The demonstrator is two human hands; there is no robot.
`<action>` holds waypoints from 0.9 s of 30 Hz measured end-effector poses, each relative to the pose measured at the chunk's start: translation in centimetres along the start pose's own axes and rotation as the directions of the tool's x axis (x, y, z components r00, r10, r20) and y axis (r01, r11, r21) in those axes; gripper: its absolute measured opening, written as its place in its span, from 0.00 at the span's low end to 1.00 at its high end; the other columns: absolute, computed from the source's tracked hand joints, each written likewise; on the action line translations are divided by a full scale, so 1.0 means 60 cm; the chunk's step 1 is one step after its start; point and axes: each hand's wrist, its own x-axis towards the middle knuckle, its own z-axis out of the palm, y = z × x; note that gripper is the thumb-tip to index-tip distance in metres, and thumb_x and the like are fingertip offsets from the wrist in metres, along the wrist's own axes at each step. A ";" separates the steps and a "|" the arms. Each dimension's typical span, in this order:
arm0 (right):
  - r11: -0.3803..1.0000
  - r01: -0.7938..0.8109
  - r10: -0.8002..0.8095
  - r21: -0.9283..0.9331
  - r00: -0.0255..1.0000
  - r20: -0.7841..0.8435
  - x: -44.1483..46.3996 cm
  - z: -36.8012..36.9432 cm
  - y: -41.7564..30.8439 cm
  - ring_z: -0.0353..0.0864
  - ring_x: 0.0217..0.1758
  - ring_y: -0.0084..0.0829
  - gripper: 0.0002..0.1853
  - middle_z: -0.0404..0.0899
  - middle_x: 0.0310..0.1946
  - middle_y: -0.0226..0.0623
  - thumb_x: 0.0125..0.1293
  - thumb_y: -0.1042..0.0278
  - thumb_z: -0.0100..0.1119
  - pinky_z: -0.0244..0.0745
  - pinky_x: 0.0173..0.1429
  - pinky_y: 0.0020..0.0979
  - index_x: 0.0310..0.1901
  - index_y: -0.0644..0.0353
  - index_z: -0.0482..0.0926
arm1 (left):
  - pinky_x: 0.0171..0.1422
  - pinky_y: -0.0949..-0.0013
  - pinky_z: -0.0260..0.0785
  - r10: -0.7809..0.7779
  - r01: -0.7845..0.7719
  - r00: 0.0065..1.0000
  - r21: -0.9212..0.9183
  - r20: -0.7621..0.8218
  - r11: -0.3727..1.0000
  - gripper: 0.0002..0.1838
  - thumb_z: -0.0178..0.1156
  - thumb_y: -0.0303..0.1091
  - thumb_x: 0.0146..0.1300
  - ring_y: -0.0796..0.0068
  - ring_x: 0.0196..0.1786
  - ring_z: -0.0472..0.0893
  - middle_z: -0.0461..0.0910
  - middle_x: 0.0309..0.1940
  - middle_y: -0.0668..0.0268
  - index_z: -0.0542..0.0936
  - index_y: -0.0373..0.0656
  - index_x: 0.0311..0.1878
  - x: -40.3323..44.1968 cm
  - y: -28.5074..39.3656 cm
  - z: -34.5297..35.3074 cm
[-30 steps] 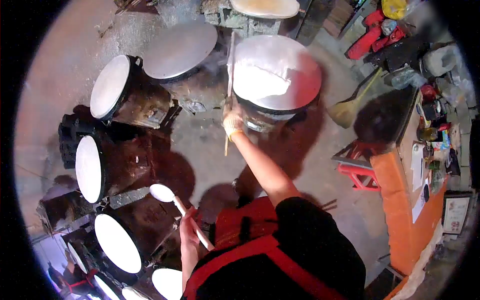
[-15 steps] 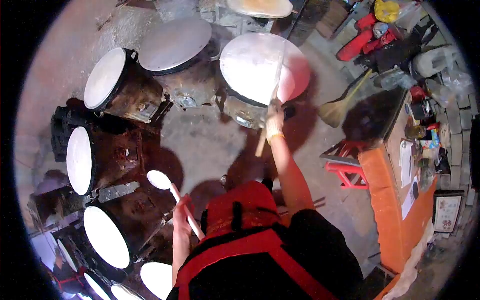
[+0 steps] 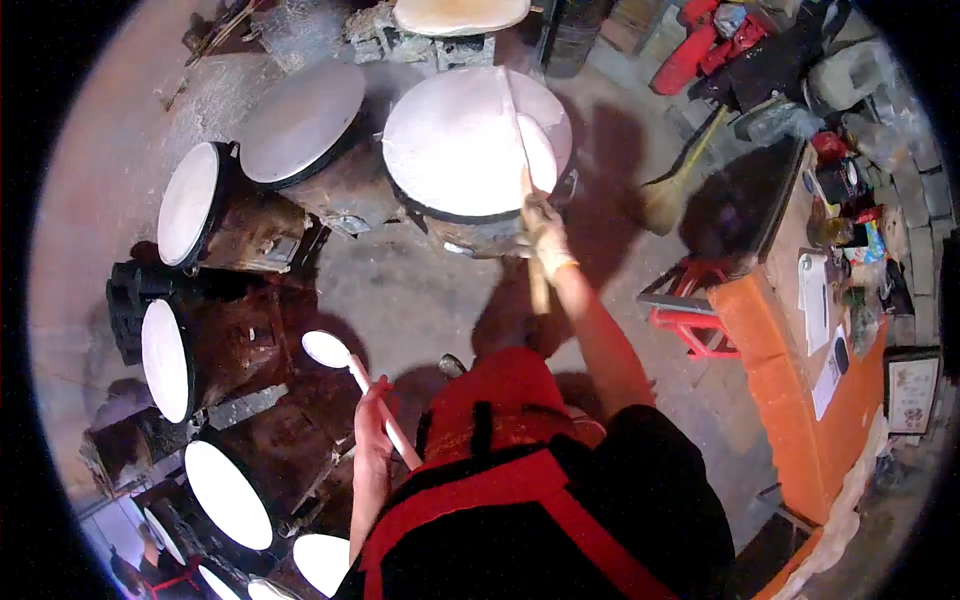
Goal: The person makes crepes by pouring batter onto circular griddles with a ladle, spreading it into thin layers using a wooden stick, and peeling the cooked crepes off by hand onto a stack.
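Note:
My right hand (image 3: 545,238), in a pale glove, grips a long wooden spreader (image 3: 529,185) near its lower end. The spreader's far part lies across a round griddle (image 3: 440,150) on a rusty drum-like stove. A white layer covers most of this griddle, while a strip along its right side looks pinker. In my left hand (image 3: 372,425) is a ladle (image 3: 327,349), fingers wrapped round its pale handle. Its white bowl points up and left, above the floor beside the stoves. Whether the bowl holds anything, I cannot tell.
Several more round-topped stoves curve round my left, including a grey-topped one (image 3: 305,120). Another round top (image 3: 460,15) stands at the back. To the right are a broom (image 3: 665,200), a red stool (image 3: 695,330) and a table with an orange cover (image 3: 765,390). Another person (image 3: 165,570) shows at lower left.
My view has shifted, so the stoves sit differently in it. The spreader has swung over the griddle's right part, and the white layer looks different there. My left hand keeps the ladle.

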 end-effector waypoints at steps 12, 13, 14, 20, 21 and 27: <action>0.875 0.345 -0.166 -0.340 0.873 0.459 0.101 -0.192 -0.116 0.59 0.17 0.11 0.16 0.72 0.24 0.20 0.68 0.58 0.51 0.48 0.19 0.13 0.54 0.52 0.73 | 0.36 0.73 0.71 0.009 -0.007 0.999 -0.056 0.040 0.998 0.11 0.58 0.36 0.62 0.79 0.32 0.73 0.72 0.30 0.71 0.76 0.42 0.44 -0.030 -0.067 0.155; 0.638 0.566 -0.357 -0.523 0.819 0.449 0.141 -0.189 -0.108 0.69 0.27 0.20 0.18 0.76 0.34 0.32 0.67 0.62 0.53 0.62 0.30 0.23 0.57 0.53 0.72 | 0.33 0.75 0.70 0.006 -0.005 1.000 -0.051 0.017 0.999 0.11 0.58 0.36 0.62 0.80 0.29 0.72 0.71 0.28 0.71 0.75 0.41 0.44 -0.048 -0.066 0.180; 0.319 0.638 -0.535 -0.701 0.732 0.422 0.181 -0.186 -0.101 0.79 0.37 0.28 0.21 0.81 0.43 0.44 0.65 0.67 0.54 0.76 0.42 0.32 0.60 0.55 0.71 | 0.30 0.76 0.69 0.004 -0.004 1.000 -0.048 -0.003 0.999 0.10 0.57 0.35 0.62 0.80 0.27 0.71 0.70 0.26 0.71 0.75 0.41 0.44 -0.059 -0.068 0.204; 0.368 0.691 -0.180 -0.622 0.709 0.682 0.096 -0.072 -0.069 0.79 0.45 0.47 0.23 0.77 0.44 0.56 0.61 0.62 0.55 0.71 0.51 0.38 0.60 0.52 0.71 | 0.17 0.83 0.55 0.071 -0.062 0.985 -0.065 0.155 0.996 0.06 0.57 0.34 0.64 0.87 0.18 0.64 0.68 0.22 0.74 0.73 0.43 0.37 -0.074 -0.058 0.277; 0.344 0.623 -0.116 -0.703 0.771 0.626 0.065 -0.071 -0.092 0.80 0.44 0.44 0.24 0.79 0.47 0.49 0.61 0.70 0.55 0.72 0.49 0.37 0.60 0.49 0.71 | 0.15 0.84 0.51 0.062 -0.059 0.994 -0.032 0.089 0.998 0.07 0.56 0.36 0.66 0.89 0.17 0.62 0.67 0.21 0.76 0.72 0.44 0.35 -0.084 -0.050 0.291; 0.967 0.255 -0.255 0.020 0.966 0.038 0.061 -0.160 -0.012 0.59 0.15 0.12 0.16 0.63 0.19 0.17 0.67 0.67 0.55 0.53 0.17 0.20 0.55 0.39 0.76 | 0.18 0.82 0.54 0.142 -0.142 0.985 -0.003 0.097 0.990 0.09 0.53 0.33 0.66 0.86 0.21 0.63 0.66 0.24 0.73 0.70 0.39 0.45 -0.084 -0.037 0.306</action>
